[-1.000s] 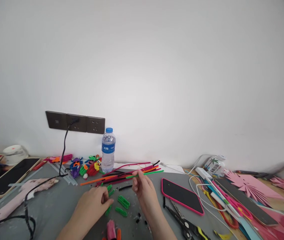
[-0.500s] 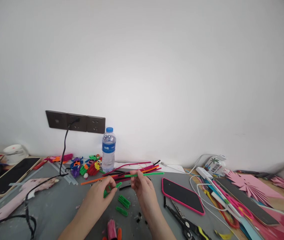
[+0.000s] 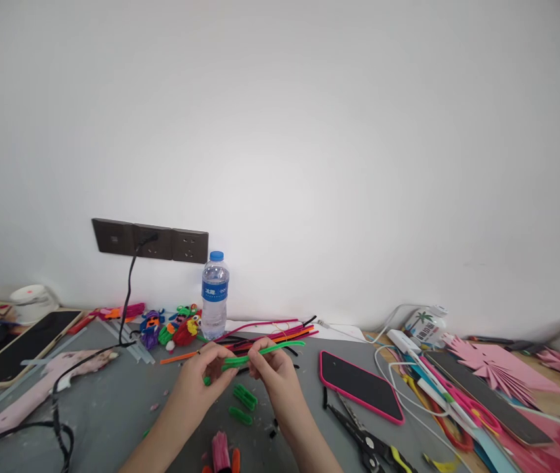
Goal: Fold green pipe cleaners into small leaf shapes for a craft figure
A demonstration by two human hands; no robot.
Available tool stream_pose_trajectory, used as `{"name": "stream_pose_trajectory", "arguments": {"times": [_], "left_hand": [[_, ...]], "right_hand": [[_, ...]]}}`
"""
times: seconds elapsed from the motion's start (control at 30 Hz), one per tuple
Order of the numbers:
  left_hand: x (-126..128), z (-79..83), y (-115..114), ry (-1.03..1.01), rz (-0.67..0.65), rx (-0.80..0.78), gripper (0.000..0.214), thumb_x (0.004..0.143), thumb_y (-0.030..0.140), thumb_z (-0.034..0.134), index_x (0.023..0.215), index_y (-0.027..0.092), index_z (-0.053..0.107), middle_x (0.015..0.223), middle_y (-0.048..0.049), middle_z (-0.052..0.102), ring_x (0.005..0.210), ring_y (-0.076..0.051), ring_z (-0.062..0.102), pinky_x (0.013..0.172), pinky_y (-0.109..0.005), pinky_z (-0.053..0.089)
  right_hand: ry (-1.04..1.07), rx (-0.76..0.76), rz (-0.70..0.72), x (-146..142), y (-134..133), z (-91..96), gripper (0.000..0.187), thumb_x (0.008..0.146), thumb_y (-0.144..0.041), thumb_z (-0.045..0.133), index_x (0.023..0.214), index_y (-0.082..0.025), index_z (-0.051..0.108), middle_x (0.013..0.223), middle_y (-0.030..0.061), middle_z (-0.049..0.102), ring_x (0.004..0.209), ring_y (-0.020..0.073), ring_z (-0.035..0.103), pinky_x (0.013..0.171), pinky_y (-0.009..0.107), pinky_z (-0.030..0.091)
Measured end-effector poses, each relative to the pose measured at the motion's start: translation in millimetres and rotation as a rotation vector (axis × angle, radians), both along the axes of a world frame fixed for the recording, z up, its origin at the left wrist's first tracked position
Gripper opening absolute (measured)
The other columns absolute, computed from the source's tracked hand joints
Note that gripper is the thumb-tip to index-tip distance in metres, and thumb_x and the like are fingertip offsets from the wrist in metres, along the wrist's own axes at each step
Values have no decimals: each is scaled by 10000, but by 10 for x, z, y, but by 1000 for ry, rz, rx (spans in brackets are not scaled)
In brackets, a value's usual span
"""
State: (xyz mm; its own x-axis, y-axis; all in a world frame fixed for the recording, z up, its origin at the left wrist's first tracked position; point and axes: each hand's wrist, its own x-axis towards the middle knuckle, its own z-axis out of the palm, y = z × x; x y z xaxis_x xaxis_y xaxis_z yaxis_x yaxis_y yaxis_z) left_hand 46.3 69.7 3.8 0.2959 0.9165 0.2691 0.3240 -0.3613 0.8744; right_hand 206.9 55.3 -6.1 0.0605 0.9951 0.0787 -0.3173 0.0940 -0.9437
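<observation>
Both hands meet over the grey table, low in the middle of the view. My right hand point(image 3: 270, 372) pinches a long green pipe cleaner point(image 3: 280, 346) that sticks out to the right. My left hand point(image 3: 204, 376) is closed on a short folded green piece point(image 3: 226, 365) held against that pipe cleaner's left end. Two more folded green pieces point(image 3: 243, 397) lie on the table just below the hands. A loose pile of red, orange, pink and black pipe cleaners point(image 3: 270, 334) lies right behind them.
A water bottle point(image 3: 215, 295) stands by the wall under a socket strip point(image 3: 150, 240). Small pipe-cleaner figures point(image 3: 171, 328), a pink glue gun point(image 3: 38, 387) with black cable, a pink-cased phone point(image 3: 360, 385), pliers point(image 3: 366, 443), pink paper cut-outs point(image 3: 486, 364) and a tablet point(image 3: 18, 347) lie around.
My left hand picked a short green piece off the table and brought it up to my right hand. The long green pipe cleaner moved slightly left and now bends upward.
</observation>
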Motion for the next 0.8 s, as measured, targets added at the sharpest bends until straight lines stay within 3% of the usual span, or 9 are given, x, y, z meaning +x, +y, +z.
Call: {"name": "stream_pose_trajectory", "arguments": {"times": [0.2, 0.43, 0.8], "left_hand": [[-29, -6, 6, -20, 28, 11, 166, 788, 325, 610, 850, 206, 709, 752, -32, 652, 617, -168, 565, 541, -228, 437], [-31, 43, -5, -38, 15, -91, 226, 756, 375, 625, 845, 213, 756, 788, -59, 726, 689, -208, 613, 617, -267, 500], [-47, 51, -14, -249, 23, -231, 267, 692, 423, 684, 816, 206, 779, 824, -73, 755, 777, -254, 683, 689, -325, 578]], "right_hand": [[-85, -8, -1, -8, -6, 45, 389, 661, -525, 752, 698, -183, 572, 568, -45, 497, 525, 114, 449, 537, 240, 345], [-128, 9, -3, 16, -11, 49, 373, 674, -523, 742, 708, -184, 589, 600, -40, 490, 542, 120, 457, 545, 246, 349], [-102, 42, 80, 34, -38, 99, 329, 716, -488, 731, 723, -178, 623, 660, -24, 512, 571, 123, 503, 574, 249, 394]]}}
